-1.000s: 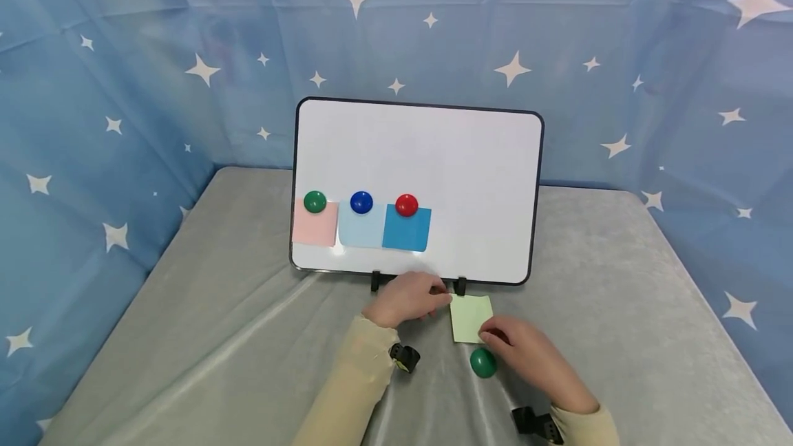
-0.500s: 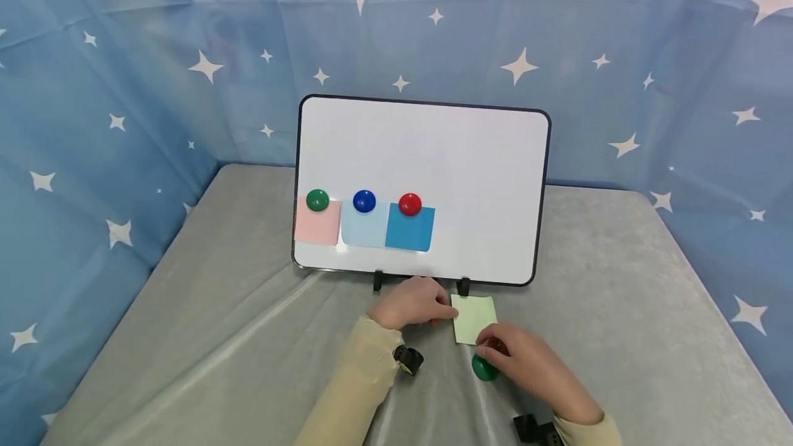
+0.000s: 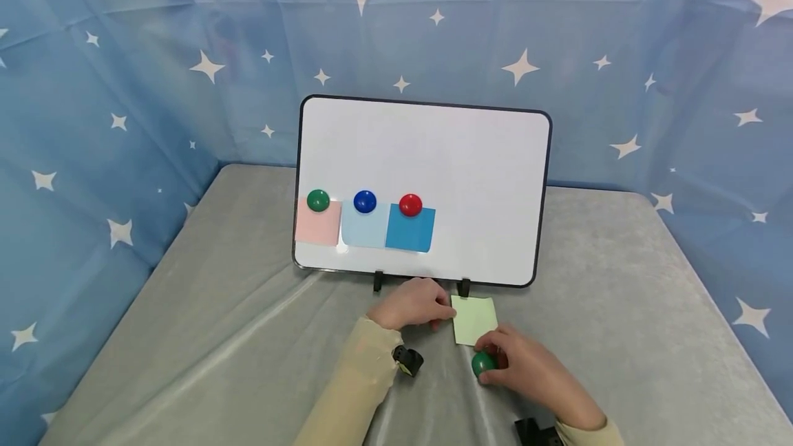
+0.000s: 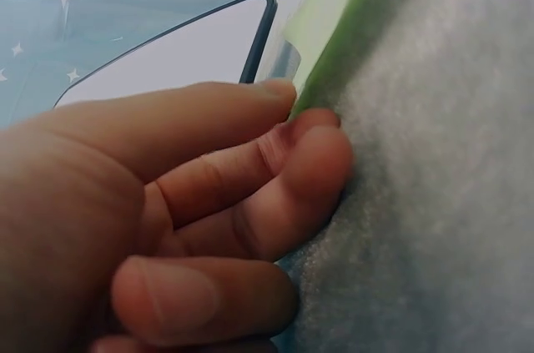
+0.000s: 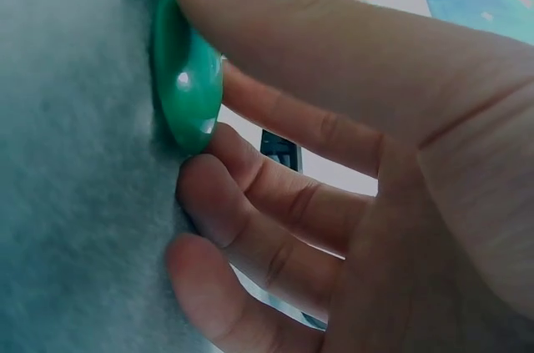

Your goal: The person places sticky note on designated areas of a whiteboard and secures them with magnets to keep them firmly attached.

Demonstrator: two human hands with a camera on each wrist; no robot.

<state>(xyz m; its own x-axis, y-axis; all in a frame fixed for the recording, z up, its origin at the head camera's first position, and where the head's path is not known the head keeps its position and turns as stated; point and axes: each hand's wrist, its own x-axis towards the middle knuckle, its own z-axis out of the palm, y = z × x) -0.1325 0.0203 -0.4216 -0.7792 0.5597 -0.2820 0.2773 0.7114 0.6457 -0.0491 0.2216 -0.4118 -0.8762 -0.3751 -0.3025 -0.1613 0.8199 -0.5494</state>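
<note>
A pale green sticky note (image 3: 473,321) lies on the grey cloth in front of the whiteboard (image 3: 471,177). At its left edge, my left hand (image 3: 411,303) pinches the note between thumb and finger; the left wrist view shows the fingertips at the note's edge (image 4: 329,23). Just below the note, my right hand (image 3: 526,367) grips a green round magnet (image 3: 482,363) by its rim. Seen from the right wrist, the magnet (image 5: 188,78) stands on its edge or lies flat against the cloth, with the thumb on one side and fingers on the other.
On the whiteboard hang a pink note (image 3: 317,226), a light blue note (image 3: 363,229) and a blue note (image 3: 410,230), under a green magnet (image 3: 319,200), a blue magnet (image 3: 365,201) and a red magnet (image 3: 410,205). Black feet (image 3: 463,288) prop the board.
My right hand has left the note's lower right corner, moved down to the green magnet and taken hold of it. The left hand stays at the note's left edge.
</note>
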